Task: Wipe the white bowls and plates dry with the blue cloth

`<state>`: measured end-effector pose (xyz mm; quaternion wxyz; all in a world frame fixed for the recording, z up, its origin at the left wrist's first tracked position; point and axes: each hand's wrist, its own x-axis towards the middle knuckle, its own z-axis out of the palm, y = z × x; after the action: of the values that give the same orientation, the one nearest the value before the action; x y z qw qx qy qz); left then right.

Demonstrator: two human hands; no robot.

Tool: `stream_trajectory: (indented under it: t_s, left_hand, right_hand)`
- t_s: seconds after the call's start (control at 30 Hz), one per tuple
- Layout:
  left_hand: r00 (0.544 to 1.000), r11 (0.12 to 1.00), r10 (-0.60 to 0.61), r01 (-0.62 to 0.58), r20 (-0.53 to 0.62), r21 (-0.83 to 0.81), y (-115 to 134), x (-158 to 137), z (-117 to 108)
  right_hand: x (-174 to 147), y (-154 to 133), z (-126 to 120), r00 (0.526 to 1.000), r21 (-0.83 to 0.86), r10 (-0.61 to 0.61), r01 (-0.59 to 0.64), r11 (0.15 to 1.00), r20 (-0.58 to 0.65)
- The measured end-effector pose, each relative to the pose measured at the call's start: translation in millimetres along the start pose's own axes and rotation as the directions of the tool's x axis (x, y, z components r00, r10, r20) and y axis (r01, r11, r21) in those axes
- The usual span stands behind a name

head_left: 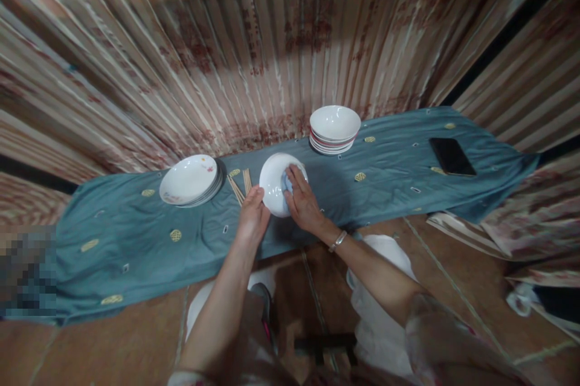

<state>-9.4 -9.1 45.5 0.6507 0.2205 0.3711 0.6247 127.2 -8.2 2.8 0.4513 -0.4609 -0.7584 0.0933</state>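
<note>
Above the middle of the table, a glossy white bowl is tilted toward me. My left hand grips its near left rim, thumb over the edge. My right hand presses a small light-blue cloth against the bowl's surface; the fingers cover most of it, so its full shape is hidden. Just left of the bowl lie several wooden chopsticks. A stack of white plates with a floral pattern stands farther left. Behind and to the right stands a stack of white bowls, some with red bands.
A blue-green patterned cloth covers the long, low table. A black phone or tablet lies toward its right end. Pleated curtains hang close behind. Tiled floor shows in front, with a bag-like item at right.
</note>
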Motion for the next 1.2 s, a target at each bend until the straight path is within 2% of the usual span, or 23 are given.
stream_trajectory:
  t_s: [0.27,0.5,0.77,0.93,1.07,1.2]
  left_hand:
    - [0.998,0.999,-0.007,0.005,0.062,0.041,2,-3,1]
    - [0.999,0.999,-0.025,0.024,0.028,0.035,2,-3,-2]
    - [0.998,0.999,-0.044,0.044,-0.035,0.007,3,0,-4]
    - [0.995,0.998,-0.05,0.047,-0.081,-0.031,2,4,-7]
    - [0.997,0.999,-0.042,0.042,-0.061,-0.011,1,7,-9]
    - [0.991,0.997,-0.063,0.057,-0.12,-0.053,1,6,-6]
  right_hand:
    - [7,15,4,0.996,-0.056,0.063,-0.066,0.996,-0.056]
    - [8,33,6,0.982,-0.055,0.178,-0.182,0.982,-0.066]
    - [-3,34,0,0.975,-0.121,0.214,-0.221,0.968,-0.069]
    - [-5,39,-13,0.977,-0.144,0.179,-0.195,0.97,-0.112]
    - [-8,39,-19,0.987,-0.117,0.153,-0.159,0.98,-0.056]
    - [-16,31,-22,0.997,-0.111,0.07,-0.068,0.991,0.022]
